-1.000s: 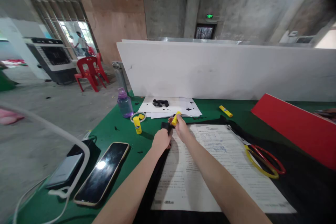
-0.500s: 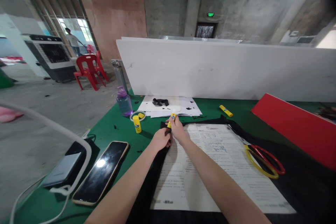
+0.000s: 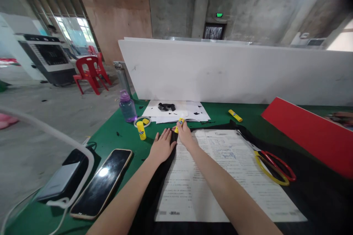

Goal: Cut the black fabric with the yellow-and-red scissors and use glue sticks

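Note:
My right hand (image 3: 184, 134) is closed around a yellow glue stick (image 3: 180, 121), held upright at a slant over the paper's far left corner. Beside it, my left hand (image 3: 161, 145) lies flat with fingers stretched out, resting on the edge of the black cloth (image 3: 158, 180). A large printed sheet (image 3: 204, 176) lies on that cloth, partly covered by my right forearm. Scissors (image 3: 273, 165) with one red and one yellow handle rest on the sheet's right side. Left of my hands stands another yellow glue stick (image 3: 141, 130), next to a roll of tape (image 3: 138, 121).
A purple water bottle (image 3: 127, 107) stands at the left edge. Nearer are a phone (image 3: 102, 183), a power bank (image 3: 62, 176) and a white cable. White papers (image 3: 182, 108) with black scraps, a third glue stick (image 3: 235, 115), a red board (image 3: 306, 132) and a tall white board (image 3: 234, 73) lie beyond.
My left hand has gone from curled fingers at the cloth's edge to lying flat with fingers extended. The right hand keeps the glue stick near the same corner. The view has shifted slightly.

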Available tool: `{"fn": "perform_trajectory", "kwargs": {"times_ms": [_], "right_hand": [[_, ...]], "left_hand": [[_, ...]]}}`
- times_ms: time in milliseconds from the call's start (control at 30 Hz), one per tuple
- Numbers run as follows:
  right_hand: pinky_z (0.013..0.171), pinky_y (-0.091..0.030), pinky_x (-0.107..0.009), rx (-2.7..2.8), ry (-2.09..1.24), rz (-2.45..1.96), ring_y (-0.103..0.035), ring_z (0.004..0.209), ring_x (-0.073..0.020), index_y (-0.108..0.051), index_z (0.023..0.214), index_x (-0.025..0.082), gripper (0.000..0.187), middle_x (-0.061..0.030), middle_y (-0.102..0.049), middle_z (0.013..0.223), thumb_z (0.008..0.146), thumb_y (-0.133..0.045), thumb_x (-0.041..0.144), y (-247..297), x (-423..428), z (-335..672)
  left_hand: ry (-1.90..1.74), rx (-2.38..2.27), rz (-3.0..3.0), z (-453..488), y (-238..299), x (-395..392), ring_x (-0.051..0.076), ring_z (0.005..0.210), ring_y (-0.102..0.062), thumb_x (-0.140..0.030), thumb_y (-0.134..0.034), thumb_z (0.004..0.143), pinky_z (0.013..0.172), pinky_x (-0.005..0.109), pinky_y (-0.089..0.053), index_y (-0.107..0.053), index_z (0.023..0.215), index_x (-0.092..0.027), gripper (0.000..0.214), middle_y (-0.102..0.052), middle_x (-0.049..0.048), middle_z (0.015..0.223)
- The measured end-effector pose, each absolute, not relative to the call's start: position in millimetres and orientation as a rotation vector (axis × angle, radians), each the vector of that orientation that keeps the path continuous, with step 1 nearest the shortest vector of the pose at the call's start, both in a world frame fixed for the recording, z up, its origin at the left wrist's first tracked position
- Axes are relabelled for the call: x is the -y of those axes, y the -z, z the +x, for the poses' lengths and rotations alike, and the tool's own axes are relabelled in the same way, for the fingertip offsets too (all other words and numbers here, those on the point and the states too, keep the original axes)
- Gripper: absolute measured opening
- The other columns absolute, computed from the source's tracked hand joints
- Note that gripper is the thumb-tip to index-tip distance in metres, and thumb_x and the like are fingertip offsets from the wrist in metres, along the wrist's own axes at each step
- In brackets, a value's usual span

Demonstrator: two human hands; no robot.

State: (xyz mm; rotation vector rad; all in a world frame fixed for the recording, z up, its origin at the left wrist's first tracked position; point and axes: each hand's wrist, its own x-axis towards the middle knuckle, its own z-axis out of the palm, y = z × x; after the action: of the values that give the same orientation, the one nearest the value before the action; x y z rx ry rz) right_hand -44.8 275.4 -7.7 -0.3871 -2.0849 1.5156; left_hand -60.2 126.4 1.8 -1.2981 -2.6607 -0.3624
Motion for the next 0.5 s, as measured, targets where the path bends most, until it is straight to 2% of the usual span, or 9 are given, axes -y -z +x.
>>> {"fn": "perform_trajectory", "kwargs": {"times_ms": [200, 367, 500], "right_hand": [[0.081, -0.049, -0.037, 1.819, -1.767, -0.344, -0.066, 0.081, -0.0207, -0.042, 0.094, 0.024, 0.028, -0.0044, -0.067, 0.082, 0.087, -0.042, 0.051, 10.1, -275.4, -48.2], [0.084, -0.048, -0.035, 1.686, -1.689, -0.362, -0.062, 0.087, -0.0185, -0.046, 0.093, 0.024, 0.029, -0.0028, -0.064, 0.091, 0.084, -0.048, 0.051, 4.9, -277.8, -45.1], [0.082, -0.049, -0.034, 1.763, -1.597, -0.364, -0.061, 0.092, -0.0203, -0.051, 0.097, 0.024, 0.030, -0.0030, -0.063, 0.094, 0.080, -0.054, 0.049, -0.1, -277.2, -41.8]], "left_hand": [[0.168, 2.683, -1.248, -54.1, -0.3, -135.2, 0.027, 0.139, -0.025, -0.047, -0.031, 0.094, 0.111, 0.051, -0.022, -0.038, 0.139, -0.004, 0.063, -0.033, 0.0166, 0.147], [0.196, 2.721, -1.119, -47.2, 3.7, -143.8, 0.029, 0.138, -0.026, -0.047, -0.030, 0.093, 0.111, 0.052, -0.020, -0.037, 0.139, -0.001, 0.065, -0.033, 0.0184, 0.147], [0.251, 2.682, -1.057, -42.9, 7.8, -147.2, 0.028, 0.139, -0.025, -0.045, -0.029, 0.093, 0.112, 0.051, -0.017, -0.039, 0.138, -0.001, 0.063, -0.034, 0.0187, 0.146]]}}
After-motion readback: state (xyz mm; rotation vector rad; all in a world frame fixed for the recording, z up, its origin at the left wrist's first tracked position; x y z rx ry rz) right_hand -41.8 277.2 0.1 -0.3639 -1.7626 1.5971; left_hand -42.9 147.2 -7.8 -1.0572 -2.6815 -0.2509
